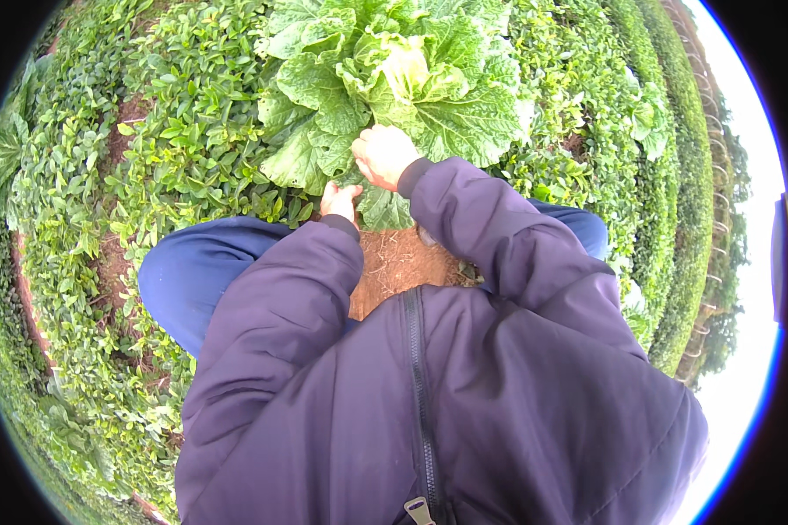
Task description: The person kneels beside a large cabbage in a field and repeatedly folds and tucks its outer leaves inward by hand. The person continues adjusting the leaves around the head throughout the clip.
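Note:
A large leafy cabbage plant (453,118) with wide, crinkled green leaves and a pale yellow-green heart stands before me at the top of the view. My right hand (384,156), fingers curled, is at the near side of the plant, against its leaves; whether it grips a leaf is not clear. My left hand (340,199) is lower and to the left, at the edge of the outer leaves, with its thumb towards the right; its other fingers are partly hidden. One low leaf (386,210) hangs between the hands and over the soil.
Bare reddish soil (397,262) with dry straw lies between my knees. Dense rows of low green shrubs (197,131) flank me on both sides. Another leafy plant (649,118) grows among the right rows, near a line of curved hoops (719,197).

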The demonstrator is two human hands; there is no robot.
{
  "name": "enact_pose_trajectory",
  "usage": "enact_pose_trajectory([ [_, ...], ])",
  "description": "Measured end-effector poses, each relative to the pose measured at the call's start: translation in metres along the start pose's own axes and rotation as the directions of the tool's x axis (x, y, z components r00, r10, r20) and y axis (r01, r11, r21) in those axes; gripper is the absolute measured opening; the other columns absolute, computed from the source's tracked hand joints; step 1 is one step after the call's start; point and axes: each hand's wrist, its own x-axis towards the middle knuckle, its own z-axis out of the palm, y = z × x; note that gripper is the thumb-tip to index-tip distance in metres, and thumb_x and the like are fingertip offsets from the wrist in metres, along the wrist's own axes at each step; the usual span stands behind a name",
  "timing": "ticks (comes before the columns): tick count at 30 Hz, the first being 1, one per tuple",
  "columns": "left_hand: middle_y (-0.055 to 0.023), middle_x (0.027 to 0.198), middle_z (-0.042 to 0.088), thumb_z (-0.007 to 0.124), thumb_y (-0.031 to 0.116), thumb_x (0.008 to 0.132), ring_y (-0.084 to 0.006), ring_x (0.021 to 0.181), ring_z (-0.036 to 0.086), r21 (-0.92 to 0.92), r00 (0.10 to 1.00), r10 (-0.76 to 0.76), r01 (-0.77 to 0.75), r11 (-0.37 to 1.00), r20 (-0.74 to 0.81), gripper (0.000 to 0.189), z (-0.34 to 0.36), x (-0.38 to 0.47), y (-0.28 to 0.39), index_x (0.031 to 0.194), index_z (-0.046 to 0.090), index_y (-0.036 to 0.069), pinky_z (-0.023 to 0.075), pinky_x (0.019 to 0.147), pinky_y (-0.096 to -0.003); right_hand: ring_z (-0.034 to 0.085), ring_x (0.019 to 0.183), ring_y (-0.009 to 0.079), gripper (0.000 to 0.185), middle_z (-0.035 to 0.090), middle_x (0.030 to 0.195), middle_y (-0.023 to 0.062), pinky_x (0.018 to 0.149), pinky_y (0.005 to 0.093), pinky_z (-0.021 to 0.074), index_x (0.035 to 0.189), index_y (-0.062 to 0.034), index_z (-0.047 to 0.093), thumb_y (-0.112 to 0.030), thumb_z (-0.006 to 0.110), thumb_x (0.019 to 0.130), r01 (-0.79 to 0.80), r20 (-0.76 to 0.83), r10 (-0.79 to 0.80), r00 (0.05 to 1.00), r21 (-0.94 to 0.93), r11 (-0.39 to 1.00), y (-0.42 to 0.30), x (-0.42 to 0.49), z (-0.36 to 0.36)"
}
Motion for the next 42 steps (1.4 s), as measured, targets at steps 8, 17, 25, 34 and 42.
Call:
enact_pose_trajectory([
  [8,-0.0169,0.148,0.063,0.074,0.066,0.094,-0.0283,0.126,0.064,-0.041,0.970,-0.114,0.107,0.993,-0.216,0.090,-0.024,0.018,0.007,0.154,0.053,0.003,0.0429,0.112,-0.0430,0.070,0.086,0.0373,0.016,0.065,0.093,0.0132,0.077,0.0499,0.0570,0.096,-0.0106,0.065,-0.013,0.074,0.083,-0.129,0.401,-0.055,0.914,0.417,0.900,-0.048,-0.177,-0.007],
  [17,-0.0190,0.154,0.060,0.070,0.031,0.104,-0.0316,0.137,0.061,0.205,0.997,-0.072,0.067,0.977,0.020,0.067,-0.123,0.056,-0.025,0.161,0.045,0.005,0.0507,0.110,-0.0408,0.076,0.106,0.0336,0.064,0.079,0.114,0.0187,0.092,0.0445,0.0596,0.126,-0.0063,0.076,-0.045,0.092,0.078,-0.814,0.563,0.609,0.558,0.229,0.534,0.028,-0.251,0.105],
  [25,-0.0099,0.144,0.068,0.088,-0.005,0.081,-0.0205,0.125,0.066,0.467,0.866,0.224,-0.439,0.768,0.447,0.085,-0.047,-0.019,-0.023,0.155,0.048,-0.001,0.0556,0.103,-0.0338,0.055,0.134,0.0228,0.076,0.061,0.147,0.0118,0.111,0.0415,0.0429,0.150,-0.0013,0.053,-0.040,0.085,0.094,-0.367,0.610,0.655,0.446,0.792,-0.487,0.023,-0.182,0.118],
  [34,-0.0081,0.126,0.075,0.088,0.024,0.093,-0.0168,0.110,0.070,0.459,0.960,0.275,-0.269,0.847,0.056,0.042,0.029,-0.004,0.016,0.126,0.073,0.002,0.0548,0.097,-0.0325,0.066,0.110,0.0224,0.043,0.069,0.132,0.0081,0.090,0.0389,0.0537,0.138,-0.0075,0.063,-0.029,0.073,0.102,-0.148,0.676,0.642,0.363,0.722,-0.676,0.047,-0.163,0.124],
  [42,-0.0201,0.134,0.067,0.056,0.024,0.110,-0.0320,0.115,0.066,0.201,0.985,-0.161,0.170,0.965,-0.060,0.058,0.027,-0.004,0.017,0.165,0.040,0.019,0.0544,0.097,-0.0525,0.063,0.128,0.0303,0.049,0.064,0.145,0.0157,0.107,0.0493,0.0516,0.144,-0.0034,0.058,-0.016,0.069,0.098,-0.026,0.807,0.542,0.234,0.563,-0.826,0.047,-0.152,0.142],
])
